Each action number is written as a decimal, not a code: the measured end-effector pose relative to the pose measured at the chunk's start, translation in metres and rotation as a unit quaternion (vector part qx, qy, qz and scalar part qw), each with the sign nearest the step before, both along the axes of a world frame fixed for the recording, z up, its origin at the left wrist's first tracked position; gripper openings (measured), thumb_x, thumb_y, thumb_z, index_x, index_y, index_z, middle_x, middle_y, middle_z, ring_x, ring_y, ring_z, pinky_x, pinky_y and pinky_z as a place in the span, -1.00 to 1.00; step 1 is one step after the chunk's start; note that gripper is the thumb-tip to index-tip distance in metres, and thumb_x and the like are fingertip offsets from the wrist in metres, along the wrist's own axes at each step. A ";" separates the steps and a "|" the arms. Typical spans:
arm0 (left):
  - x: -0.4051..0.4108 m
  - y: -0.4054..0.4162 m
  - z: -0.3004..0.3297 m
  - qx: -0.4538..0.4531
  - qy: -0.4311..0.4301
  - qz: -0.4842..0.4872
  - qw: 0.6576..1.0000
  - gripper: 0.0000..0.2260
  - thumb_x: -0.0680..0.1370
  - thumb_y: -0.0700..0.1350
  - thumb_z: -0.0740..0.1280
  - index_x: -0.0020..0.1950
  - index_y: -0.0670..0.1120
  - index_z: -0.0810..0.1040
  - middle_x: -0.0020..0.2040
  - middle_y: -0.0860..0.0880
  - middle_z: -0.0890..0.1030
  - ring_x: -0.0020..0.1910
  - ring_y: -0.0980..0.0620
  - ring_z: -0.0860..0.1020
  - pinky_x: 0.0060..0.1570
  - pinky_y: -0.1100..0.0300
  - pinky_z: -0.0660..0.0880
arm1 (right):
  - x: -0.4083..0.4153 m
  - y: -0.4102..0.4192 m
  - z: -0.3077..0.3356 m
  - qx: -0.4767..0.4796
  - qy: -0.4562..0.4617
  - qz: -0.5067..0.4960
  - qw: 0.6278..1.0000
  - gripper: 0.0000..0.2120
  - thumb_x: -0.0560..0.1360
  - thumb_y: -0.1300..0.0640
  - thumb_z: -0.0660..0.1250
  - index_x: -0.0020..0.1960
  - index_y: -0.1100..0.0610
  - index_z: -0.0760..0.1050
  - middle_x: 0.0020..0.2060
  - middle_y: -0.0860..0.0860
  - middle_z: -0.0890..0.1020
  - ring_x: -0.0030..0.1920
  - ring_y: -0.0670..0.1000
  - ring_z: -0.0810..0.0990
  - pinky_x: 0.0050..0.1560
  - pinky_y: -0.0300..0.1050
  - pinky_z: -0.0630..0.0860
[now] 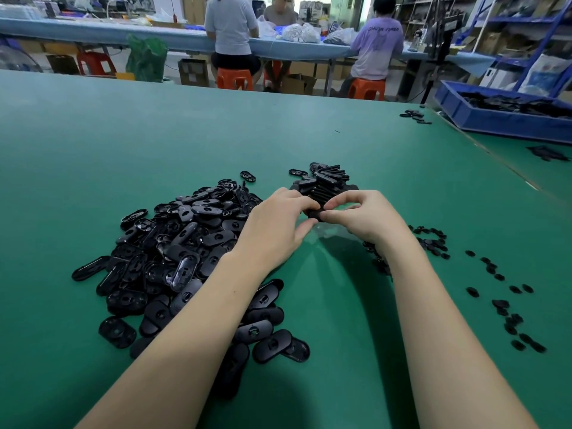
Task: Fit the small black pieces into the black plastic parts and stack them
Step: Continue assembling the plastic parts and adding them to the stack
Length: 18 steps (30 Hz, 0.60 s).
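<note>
Both left hand (pixel 276 225) and right hand (pixel 362 215) pinch 1 mostly hidden black part (pixel 314 213).

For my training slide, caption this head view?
Both hands, left hand and right hand, pinch a black plastic part between loose pile and stack.

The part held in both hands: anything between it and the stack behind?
Nothing visible. The part, pinched by left hand and right hand, sits right in front of the stack; no object shows between them.
</note>
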State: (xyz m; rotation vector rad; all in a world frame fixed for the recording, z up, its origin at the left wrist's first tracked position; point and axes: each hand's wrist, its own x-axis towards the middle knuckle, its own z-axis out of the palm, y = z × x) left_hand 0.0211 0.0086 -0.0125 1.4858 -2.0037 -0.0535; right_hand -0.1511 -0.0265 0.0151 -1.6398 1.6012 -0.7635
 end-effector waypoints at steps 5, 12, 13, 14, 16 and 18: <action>0.003 -0.001 0.000 0.014 0.044 -0.006 0.999 -0.83 0.56 0.00 0.40 0.15 0.13 0.62 -0.04 0.17 0.60 0.05 0.10 0.50 0.12 0.00 0.48 | -0.006 0.001 -0.004 0.030 -0.058 0.002 0.998 -0.80 0.34 -0.08 0.62 -0.13 -0.02 0.70 -0.32 -0.02 0.56 -0.32 -0.03 0.43 -0.41 -0.24 0.29; 0.004 -0.001 0.003 0.033 0.149 0.016 0.988 -0.87 0.45 0.08 0.32 -0.04 0.18 0.61 -0.14 0.21 0.63 -0.01 0.15 0.57 0.08 0.02 0.53 | -0.004 0.000 -0.005 -0.014 -0.084 0.046 0.995 -0.80 0.34 0.00 0.65 -0.22 0.03 0.66 -0.47 -0.18 0.56 -0.50 -0.24 0.44 -0.49 -0.43 0.29; 0.004 -0.001 0.004 0.033 0.155 0.021 0.987 -0.87 0.44 0.09 0.32 -0.05 0.19 0.61 -0.15 0.21 0.62 -0.03 0.16 0.57 0.07 0.02 0.53 | -0.003 0.000 -0.005 -0.026 -0.084 0.047 0.995 -0.81 0.34 0.01 0.65 -0.21 0.03 0.66 -0.46 -0.18 0.58 -0.48 -0.25 0.47 -0.47 -0.44 0.31; 0.004 -0.001 0.004 0.033 0.159 0.025 0.986 -0.88 0.44 0.09 0.32 -0.07 0.19 0.61 -0.16 0.23 0.62 -0.04 0.16 0.57 0.06 0.01 0.54 | -0.003 0.000 -0.004 -0.038 -0.080 0.047 0.995 -0.82 0.35 0.01 0.64 -0.20 0.03 0.66 -0.45 -0.17 0.61 -0.45 -0.25 0.49 -0.45 -0.45 0.33; 0.005 -0.001 0.004 0.034 0.165 0.030 0.985 -0.89 0.44 0.10 0.32 -0.09 0.20 0.61 -0.19 0.26 0.59 -0.06 0.16 0.57 0.05 0.01 0.54 | -0.003 -0.001 -0.003 -0.050 -0.066 0.051 0.995 -0.86 0.38 0.03 0.62 -0.18 0.01 0.67 -0.41 -0.16 0.65 -0.39 -0.25 0.54 -0.40 -0.44 0.35; 0.005 0.000 0.004 0.036 0.166 0.033 0.985 -0.90 0.44 0.10 0.31 -0.10 0.21 0.60 -0.20 0.29 0.58 -0.06 0.16 0.56 0.04 0.00 0.54 | -0.002 0.000 -0.003 -0.053 -0.056 0.052 0.996 -0.89 0.41 0.06 0.59 -0.19 -0.01 0.66 -0.38 -0.14 0.68 -0.34 -0.22 0.58 -0.36 -0.40 0.38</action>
